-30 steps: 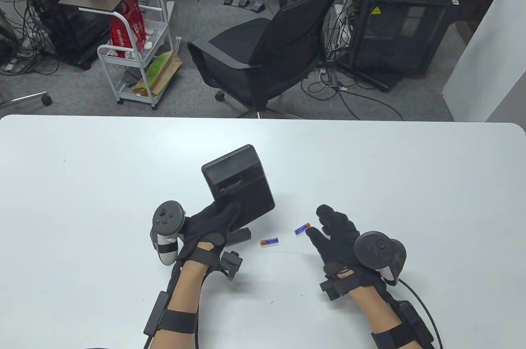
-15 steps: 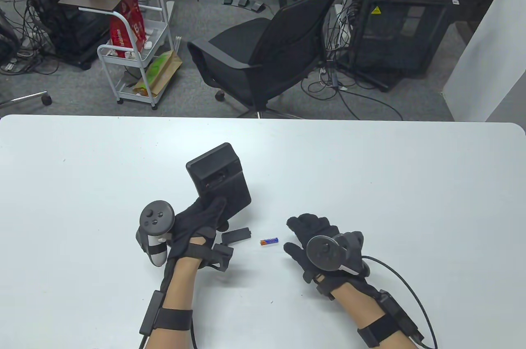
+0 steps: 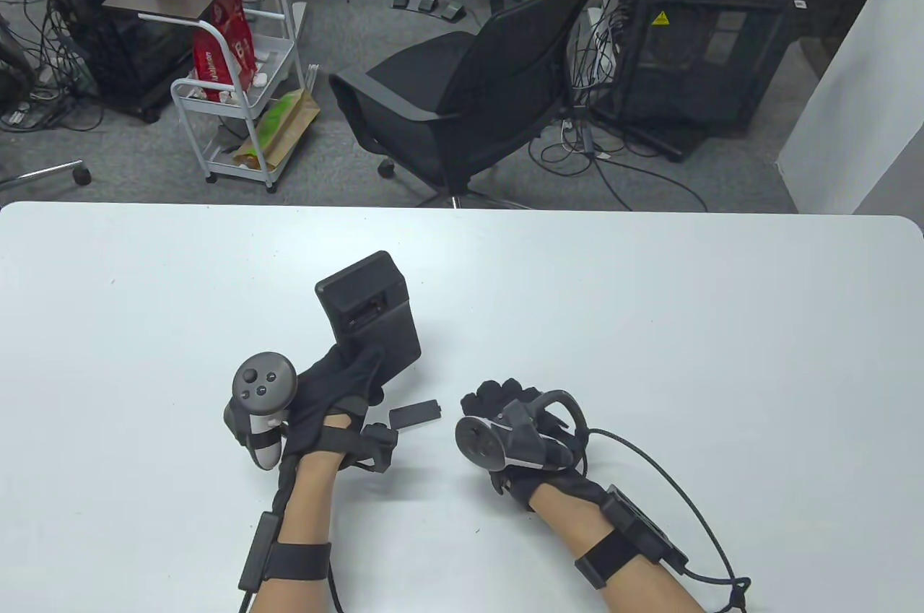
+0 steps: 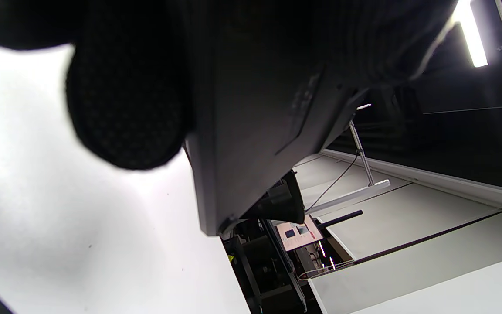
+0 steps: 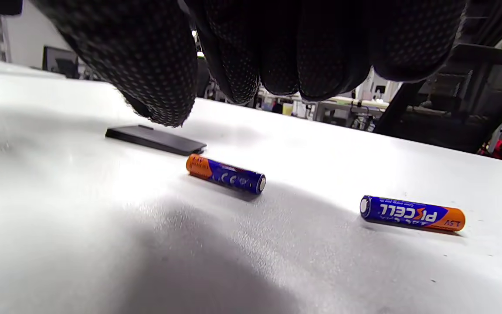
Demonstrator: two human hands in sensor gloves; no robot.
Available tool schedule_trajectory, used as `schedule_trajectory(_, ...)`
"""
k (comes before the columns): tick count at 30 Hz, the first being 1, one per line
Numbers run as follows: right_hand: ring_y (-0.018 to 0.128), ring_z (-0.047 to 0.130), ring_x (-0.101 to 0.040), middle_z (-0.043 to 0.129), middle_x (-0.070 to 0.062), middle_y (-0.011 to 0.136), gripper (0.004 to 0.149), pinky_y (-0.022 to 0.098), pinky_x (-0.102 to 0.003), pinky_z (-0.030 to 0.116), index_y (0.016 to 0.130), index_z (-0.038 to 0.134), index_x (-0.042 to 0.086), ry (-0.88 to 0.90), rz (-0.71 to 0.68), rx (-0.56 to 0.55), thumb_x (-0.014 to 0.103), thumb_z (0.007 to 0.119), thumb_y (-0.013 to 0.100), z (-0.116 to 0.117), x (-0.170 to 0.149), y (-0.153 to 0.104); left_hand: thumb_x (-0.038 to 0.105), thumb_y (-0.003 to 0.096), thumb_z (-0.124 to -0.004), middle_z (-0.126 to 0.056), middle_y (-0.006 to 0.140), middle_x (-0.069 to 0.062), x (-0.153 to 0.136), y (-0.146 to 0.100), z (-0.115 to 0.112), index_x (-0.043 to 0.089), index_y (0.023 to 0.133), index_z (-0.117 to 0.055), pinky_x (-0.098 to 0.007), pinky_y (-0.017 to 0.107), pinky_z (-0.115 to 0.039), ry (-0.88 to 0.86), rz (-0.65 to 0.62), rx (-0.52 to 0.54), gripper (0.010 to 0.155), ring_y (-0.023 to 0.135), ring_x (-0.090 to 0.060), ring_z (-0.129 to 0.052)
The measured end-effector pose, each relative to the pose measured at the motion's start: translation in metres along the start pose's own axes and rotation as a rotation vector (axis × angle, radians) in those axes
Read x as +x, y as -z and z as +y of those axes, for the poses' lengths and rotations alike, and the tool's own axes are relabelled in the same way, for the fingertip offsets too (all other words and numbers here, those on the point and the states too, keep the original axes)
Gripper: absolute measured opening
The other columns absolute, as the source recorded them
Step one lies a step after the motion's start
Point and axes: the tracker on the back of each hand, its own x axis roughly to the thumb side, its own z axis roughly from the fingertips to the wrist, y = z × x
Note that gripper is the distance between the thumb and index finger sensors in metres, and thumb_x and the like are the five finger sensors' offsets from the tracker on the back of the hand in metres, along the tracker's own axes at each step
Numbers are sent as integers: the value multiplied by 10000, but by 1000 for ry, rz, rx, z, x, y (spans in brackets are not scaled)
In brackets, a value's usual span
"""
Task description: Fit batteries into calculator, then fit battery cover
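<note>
Hovering right hand (image 3: pixel 516 418) above two batteries (image 5: pixel 225 174).

Right hand shifts over the batteries
The right hand (image 3: pixel 516 418) has moved toward 9 o'clock, hovering above both batteries (image 5: pixel 225 173); the left hand (image 3: pixel 339 389) tilted the calculator (image 3: pixel 368 317) steeper.
</note>
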Motion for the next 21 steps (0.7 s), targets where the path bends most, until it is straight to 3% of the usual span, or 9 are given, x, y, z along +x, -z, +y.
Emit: schedule_trajectory(21, 643, 855, -430, 789, -188, 851, 452, 452, -554, 747, 844, 853, 107, -146, -10, 131, 251, 947, 426, 20, 21, 32, 545, 363, -857, -978, 703, -145, -5, 0, 8, 129, 788, -910, -455, 328, -869, 31, 43, 40, 597, 329, -259, -1098)
